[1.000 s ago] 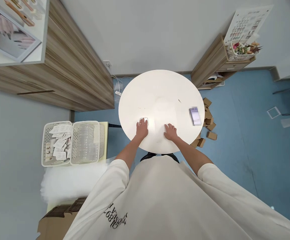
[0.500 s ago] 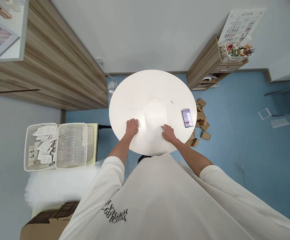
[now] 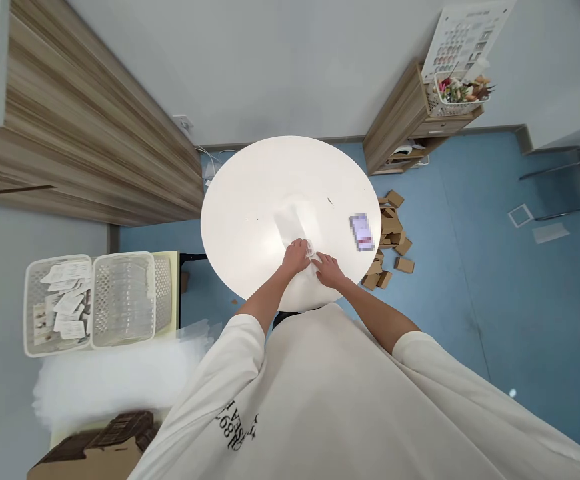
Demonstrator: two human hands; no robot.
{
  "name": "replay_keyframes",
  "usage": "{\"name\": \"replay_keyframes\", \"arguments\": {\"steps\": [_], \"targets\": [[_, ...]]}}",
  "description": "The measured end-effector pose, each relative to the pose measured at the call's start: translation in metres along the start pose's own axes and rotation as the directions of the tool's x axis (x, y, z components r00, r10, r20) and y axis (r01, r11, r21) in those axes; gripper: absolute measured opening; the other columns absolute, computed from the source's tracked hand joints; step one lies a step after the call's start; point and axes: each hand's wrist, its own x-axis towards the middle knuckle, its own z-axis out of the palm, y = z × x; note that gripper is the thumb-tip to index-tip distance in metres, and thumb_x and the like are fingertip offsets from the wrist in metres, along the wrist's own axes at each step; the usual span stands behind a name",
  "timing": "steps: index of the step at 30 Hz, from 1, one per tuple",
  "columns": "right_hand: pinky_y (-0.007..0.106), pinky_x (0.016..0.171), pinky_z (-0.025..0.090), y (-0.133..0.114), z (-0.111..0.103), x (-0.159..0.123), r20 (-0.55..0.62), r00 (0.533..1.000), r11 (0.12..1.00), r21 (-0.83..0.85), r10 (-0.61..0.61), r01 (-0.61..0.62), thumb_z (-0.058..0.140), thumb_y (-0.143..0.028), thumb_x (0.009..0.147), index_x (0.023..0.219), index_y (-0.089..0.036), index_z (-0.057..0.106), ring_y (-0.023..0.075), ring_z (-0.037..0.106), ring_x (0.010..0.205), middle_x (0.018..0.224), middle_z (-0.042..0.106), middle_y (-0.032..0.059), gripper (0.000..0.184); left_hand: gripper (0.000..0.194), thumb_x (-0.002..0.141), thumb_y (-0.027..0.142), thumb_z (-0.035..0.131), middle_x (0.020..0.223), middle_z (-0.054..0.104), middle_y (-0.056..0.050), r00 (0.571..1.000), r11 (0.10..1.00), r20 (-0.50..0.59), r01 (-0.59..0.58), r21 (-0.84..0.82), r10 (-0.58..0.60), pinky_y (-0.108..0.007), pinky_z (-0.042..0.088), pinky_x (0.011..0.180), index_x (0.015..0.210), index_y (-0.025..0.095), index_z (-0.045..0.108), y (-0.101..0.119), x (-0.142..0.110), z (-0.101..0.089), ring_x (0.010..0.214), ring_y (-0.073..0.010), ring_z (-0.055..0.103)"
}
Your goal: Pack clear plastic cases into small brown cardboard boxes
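Over the near part of the round white table (image 3: 250,173), my left hand (image 3: 296,256) has its fingers closed on a small clear packet (image 3: 311,249) with something reddish on it. Its exact kind is too small to make out. My right hand (image 3: 329,269) is close beside it on the right, fingers apart, the fingertips near the packet's lower edge. I cannot tell whether they touch it. A faint greyish rectangle (image 3: 289,223) shows on the tabletop just beyond my left hand; it may be a clear sheet or a reflection.
A blurred-out purple phone-like object (image 3: 362,232) lies at the table's right. Small cardboard boxes (image 3: 393,227) are piled on the floor beyond. At left stand white baskets with paper cards (image 3: 70,300) and clear plastic pieces (image 3: 127,293), near white bags (image 3: 120,380) and a carton (image 3: 95,460).
My left hand has moved right and slightly nearer me with the small packet, coming close to my right hand. The right hand has shifted slightly left. The whole view has shifted a little.
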Motion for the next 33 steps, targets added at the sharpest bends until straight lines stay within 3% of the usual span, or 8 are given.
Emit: {"name": "replay_keyframes", "arguments": {"steps": [4,11,16,20,25,27,30,33], "targets": [[0.047,0.117,0.023,0.002,0.003,-0.004,0.007,1.000,1.000,0.006,-0.006,0.006,0.046,-0.021,0.095,0.152,-0.022,0.042,0.0299,0.023,0.149,0.167,0.022,0.0120,0.058,0.048,0.082,0.012,0.056,0.135,0.050,-0.016,1.000,0.997,-0.011,0.023,0.077,-0.022,-0.046,0.032,0.113,0.129,0.018,0.047,-0.012,-0.004,0.011,0.138,-0.0327,0.040],[0.053,0.117,0.019,-0.008,0.005,-0.004,0.012,1.000,0.997,-0.080,-0.010,0.010,0.046,-0.020,0.094,0.156,-0.024,0.038,0.0334,0.021,0.150,0.167,0.023,0.0136,0.062,0.056,0.079,0.006,0.053,0.141,0.048,-0.019,0.997,0.988,-0.058,0.049,0.146,-0.041,-0.054,0.024,0.118,0.133,0.018,0.047,-0.025,-0.017,0.009,0.143,-0.0350,0.036],[0.058,0.118,0.015,-0.020,0.006,-0.008,0.042,0.999,0.990,-0.138,-0.013,0.019,0.048,-0.025,0.095,0.162,-0.025,0.025,0.0360,0.018,0.151,0.166,0.023,0.0162,0.070,0.050,0.079,0.008,0.056,0.141,0.047,-0.017,0.989,0.998,-0.129,-0.067,-0.005,0.066,-0.051,0.038,0.112,0.127,0.020,0.048,-0.012,-0.008,0.010,0.137,-0.0323,0.043],[0.067,0.115,0.013,-0.031,0.013,-0.009,0.136,0.991,0.987,-0.157,0.002,0.020,0.053,-0.040,0.096,0.163,-0.036,0.014,0.0415,0.007,0.154,0.170,0.009,0.0138,0.077,0.045,0.082,0.012,0.058,0.139,0.046,-0.016,0.996,0.992,-0.083,-0.052,-0.112,0.043,-0.043,0.054,0.093,0.125,0.020,0.046,-0.007,0.000,0.014,0.132,-0.0308,0.046],[0.072,0.112,0.010,-0.034,0.018,-0.008,0.227,0.973,0.989,-0.147,0.027,0.007,0.060,-0.049,0.092,0.162,-0.040,0.014,0.0439,-0.003,0.154,0.171,-0.004,0.0103,0.084,0.046,0.086,0.016,0.062,0.143,0.046,-0.016,0.998,0.995,-0.058,-0.020,-0.099,0.014,-0.044,0.052,0.098,0.128,0.020,0.043,-0.013,0.000,0.020,0.141,-0.0329,0.039],[0.068,0.115,0.013,-0.028,0.015,-0.009,0.212,0.977,0.992,-0.124,0.004,0.023,0.059,-0.044,0.093,0.162,-0.036,0.021,0.0417,0.002,0.154,0.171,0.001,0.0112,0.079,0.047,0.088,0.017,0.062,0.151,0.041,-0.016,0.998,0.995,-0.069,-0.019,-0.101,0.012,-0.046,0.048,0.105,0.131,0.020,0.043,-0.015,-0.003,0.024,0.148,-0.0335,0.031],[0.055,0.118,0.019,-0.013,0.008,-0.014,0.101,0.994,0.995,-0.086,-0.032,0.040,0.047,-0.030,0.098,0.155,-0.026,0.040,0.0337,0.022,0.151,0.167,0.021,0.0137,0.057,0.050,0.088,0.019,0.064,0.164,0.024,-0.016,0.997,0.996,-0.072,0.003,-0.086,-0.009,-0.050,0.041,0.112,0.133,0.020,0.043,-0.016,-0.010,0.029,0.153,-0.0359,0.021],[0.049,0.114,0.027,0.002,0.003,-0.018,-0.027,0.996,0.993,-0.077,0.085,-0.087,0.043,-0.019,0.096,0.147,-0.019,0.048,0.0320,0.035,0.142,0.160,0.034,0.0162,0.051,0.057,0.087,0.021,0.065,0.167,0.016,-0.017,0.996,0.999,-0.085,0.008,-0.053,-0.013,-0.054,0.035,0.115,0.139,0.021,0.041,-0.015,-0.020,0.031,0.154,-0.0373,0.018]]}}
